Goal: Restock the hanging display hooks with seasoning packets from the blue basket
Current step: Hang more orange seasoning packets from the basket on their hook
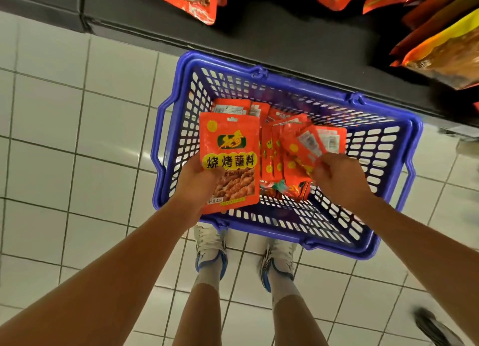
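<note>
A blue plastic basket [394, 112] stands on the tiled floor below me, against the dark base of a shelf. My left hand [195, 187] holds an orange-red seasoning packet [230, 161] upright over the basket's left side, its printed front facing me. My right hand [339, 179] grips a fanned bunch of the same packets [303, 151] over the middle of the basket. More packets [233, 107] lie on the basket's floor behind the held one. The display hooks themselves are out of view.
Orange-red packets hang at the top edge [199, 1] and larger orange and yellow bags at the upper right [445, 55]. The dark shelf base [285, 39] runs behind the basket. My two feet in white shoes [211, 249] stand just in front of it. Another shoe [435, 327] shows at the lower right.
</note>
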### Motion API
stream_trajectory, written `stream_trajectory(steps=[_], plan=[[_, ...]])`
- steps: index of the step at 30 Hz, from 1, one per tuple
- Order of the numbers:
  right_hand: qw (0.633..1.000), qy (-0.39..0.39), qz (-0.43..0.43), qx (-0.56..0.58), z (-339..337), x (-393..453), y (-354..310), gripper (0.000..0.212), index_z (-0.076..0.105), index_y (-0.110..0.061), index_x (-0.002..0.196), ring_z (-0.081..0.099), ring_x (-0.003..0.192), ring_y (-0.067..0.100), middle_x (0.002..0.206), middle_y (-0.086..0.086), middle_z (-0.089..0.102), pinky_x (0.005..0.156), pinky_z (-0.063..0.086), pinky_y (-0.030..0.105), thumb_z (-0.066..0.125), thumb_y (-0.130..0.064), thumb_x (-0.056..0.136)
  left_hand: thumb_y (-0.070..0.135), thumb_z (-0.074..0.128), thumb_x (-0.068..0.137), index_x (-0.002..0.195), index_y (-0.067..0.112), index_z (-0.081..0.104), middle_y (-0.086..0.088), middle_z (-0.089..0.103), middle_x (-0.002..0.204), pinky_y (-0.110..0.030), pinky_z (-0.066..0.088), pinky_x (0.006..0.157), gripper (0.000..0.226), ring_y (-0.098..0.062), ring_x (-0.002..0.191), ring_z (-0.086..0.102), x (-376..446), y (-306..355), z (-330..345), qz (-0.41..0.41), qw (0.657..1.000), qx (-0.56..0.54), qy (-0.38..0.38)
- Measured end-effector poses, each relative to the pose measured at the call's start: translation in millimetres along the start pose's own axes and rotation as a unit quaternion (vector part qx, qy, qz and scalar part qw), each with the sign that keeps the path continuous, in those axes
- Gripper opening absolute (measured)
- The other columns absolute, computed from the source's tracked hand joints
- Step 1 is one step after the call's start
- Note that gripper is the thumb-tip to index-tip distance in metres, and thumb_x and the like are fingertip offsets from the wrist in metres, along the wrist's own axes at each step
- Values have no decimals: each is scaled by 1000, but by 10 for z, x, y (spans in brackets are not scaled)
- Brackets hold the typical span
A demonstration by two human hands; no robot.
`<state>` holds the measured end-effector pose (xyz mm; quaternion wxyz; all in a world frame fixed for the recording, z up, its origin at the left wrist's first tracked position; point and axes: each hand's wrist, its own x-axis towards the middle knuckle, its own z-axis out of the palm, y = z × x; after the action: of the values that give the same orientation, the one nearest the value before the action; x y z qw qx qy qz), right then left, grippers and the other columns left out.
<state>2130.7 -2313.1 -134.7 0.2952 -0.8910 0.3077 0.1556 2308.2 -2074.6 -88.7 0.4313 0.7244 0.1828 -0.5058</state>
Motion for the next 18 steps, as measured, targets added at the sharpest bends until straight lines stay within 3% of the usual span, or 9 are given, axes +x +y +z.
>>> stream_trajectory(steps=[3,6,10,14,16,18], plan=[[991,-70,44,104,-373,-176,-254,26,65,-22,71,55,51,19,51,-1,57,50,38,26,48,-35,86,4,61,96,110,31,70,3,78,103,-57,56,94,32,-25,101,74,-187,135,-66,23,1000,5,-11],[961,-129,86,231,-863,-264,-536,27,67,-25,66,62,52,10,56,-2,65,53,49,21,59,-17,91,5,63,96,107,34,69,6,79,99,-49,60,87,32,-21,95,76,-436,311,-132,52,998,16,-21],[902,-199,95,371,-1494,-377,-919,18,74,-10,74,69,72,21,79,20,70,68,57,34,64,-4,88,3,64,94,117,29,69,3,79,105,-41,62,82,35,-22,95,76,-893,621,-193,77,995,10,-67],[851,-178,105,483,-2047,-521,-1311,31,74,-18,64,61,46,10,59,0,65,44,48,17,64,1,86,-1,64,87,106,26,75,-6,79,102,-40,61,75,34,-29,94,77,-1506,966,-213,76,991,-4,-114],[834,-141,99,525,-2378,-616,-1537,29,71,-16,65,58,43,8,58,-2,65,42,45,17,65,2,87,9,68,84,105,23,75,-9,78,104,-40,62,73,27,-32,94,76,-1878,1159,-214,79,987,-32,-135],[821,-88,99,555,-2746,-772,-1792,17,71,-16,67,61,46,12,61,1,67,46,50,21,72,-3,79,23,74,80,115,19,73,-12,77,111,-45,62,83,35,-34,100,75,-2305,1356,-226,103,981,-48,-157]])
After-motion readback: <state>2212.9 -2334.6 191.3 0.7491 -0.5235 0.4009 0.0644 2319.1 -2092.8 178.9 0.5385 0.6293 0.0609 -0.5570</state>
